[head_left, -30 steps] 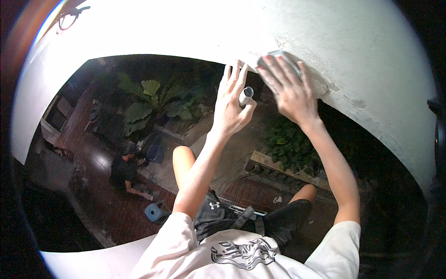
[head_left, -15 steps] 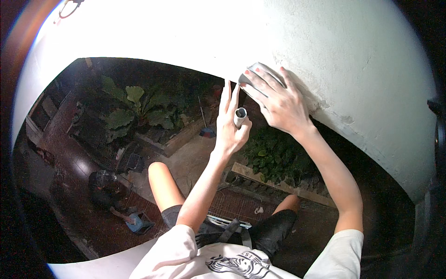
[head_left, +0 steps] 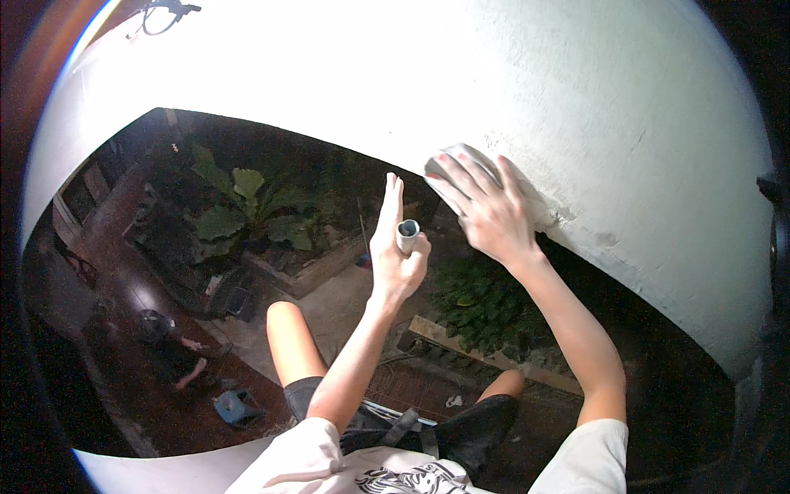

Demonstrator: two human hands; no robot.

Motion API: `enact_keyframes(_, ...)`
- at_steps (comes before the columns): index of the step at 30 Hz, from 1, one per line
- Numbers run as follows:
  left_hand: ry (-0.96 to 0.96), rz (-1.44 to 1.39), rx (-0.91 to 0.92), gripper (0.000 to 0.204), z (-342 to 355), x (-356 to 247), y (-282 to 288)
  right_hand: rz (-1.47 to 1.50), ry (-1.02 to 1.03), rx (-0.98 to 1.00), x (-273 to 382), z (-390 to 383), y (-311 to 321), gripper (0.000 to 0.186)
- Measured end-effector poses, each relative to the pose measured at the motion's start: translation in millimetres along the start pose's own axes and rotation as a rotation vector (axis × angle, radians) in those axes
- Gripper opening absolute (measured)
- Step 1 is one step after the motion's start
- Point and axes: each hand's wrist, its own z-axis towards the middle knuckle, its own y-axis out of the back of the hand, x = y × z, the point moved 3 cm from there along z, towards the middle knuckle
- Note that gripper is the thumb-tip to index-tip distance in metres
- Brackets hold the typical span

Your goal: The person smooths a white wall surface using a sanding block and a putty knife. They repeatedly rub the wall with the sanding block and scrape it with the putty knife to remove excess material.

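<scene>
My left hand [head_left: 397,262] holds an open-ended pale tube [head_left: 408,236] at the base of its thumb, with fingers stretched upward just below the edge of the white plastered surface [head_left: 634,123]. My right hand [head_left: 498,218] presses a grey pad [head_left: 461,155] against that surface at its lower edge, fingertips spread over the pad and partly hiding it. Cracked, grey-stained plaster [head_left: 555,214] lies just right of my right hand.
Below are a large-leaved plant [head_left: 226,214], a leafy bed [head_left: 485,305] with a low border [head_left: 502,362], and my bare legs. A crouching person [head_left: 160,354] is at lower left by a blue container [head_left: 239,407]. A dark cable loop [head_left: 160,18] is at top left.
Both my hands have moved downward, the right one still on the pad at the edge. The crouching person's hand has moved away from the blue container.
</scene>
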Motion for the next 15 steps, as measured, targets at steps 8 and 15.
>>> enact_keyframes(8,0.057,0.103,0.061,0.071,-2.4,13.4,-0.6,-0.035,-0.105,0.040,-37.5,-113.6,-6.0,0.066)
enact_keyframes(15,0.124,0.058,0.269,0.078,-0.5,5.0,6.9,0.006,-0.113,0.067,-6.6,-39.2,3.3,0.067)
